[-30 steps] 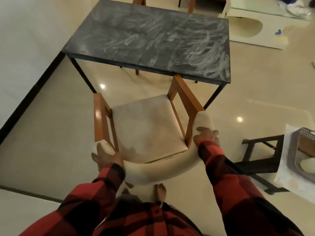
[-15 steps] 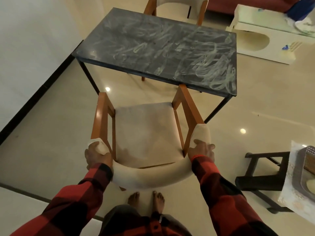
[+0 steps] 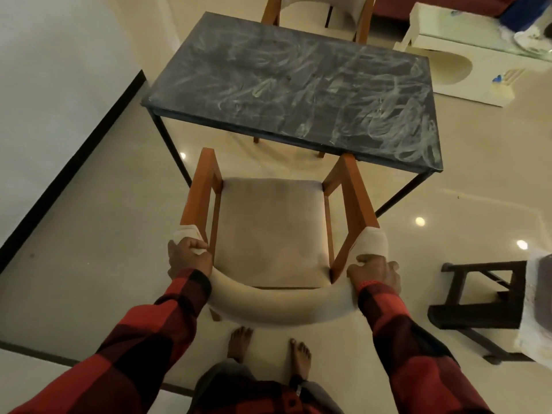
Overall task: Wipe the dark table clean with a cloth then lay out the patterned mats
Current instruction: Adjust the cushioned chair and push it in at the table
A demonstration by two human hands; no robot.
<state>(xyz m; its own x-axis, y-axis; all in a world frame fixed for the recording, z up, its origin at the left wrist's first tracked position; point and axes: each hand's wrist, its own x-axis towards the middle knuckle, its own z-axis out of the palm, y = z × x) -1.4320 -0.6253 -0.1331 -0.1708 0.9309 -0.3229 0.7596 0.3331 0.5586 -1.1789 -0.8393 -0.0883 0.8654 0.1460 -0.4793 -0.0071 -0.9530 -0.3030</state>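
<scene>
The dark table (image 3: 292, 85) stands ahead of me, its top covered with whitish smear marks, thickest at the right end. Between me and the table is a wooden armchair (image 3: 271, 231) with a beige seat and a curved padded back. My left hand (image 3: 188, 258) grips the left end of the chair's back and my right hand (image 3: 375, 273) grips the right end. The chair's front legs sit at the table's near edge. No cloth or patterned mats are visible.
A second chair (image 3: 319, 10) stands at the table's far side. A white low table (image 3: 466, 52) is at the back right. A dark stool (image 3: 481, 300) with a pale cover and grey tray (image 3: 540, 294) sits at my right. A wall runs along the left.
The chair has turned square to the table and moved closer to it. Both hands stay on its back.
</scene>
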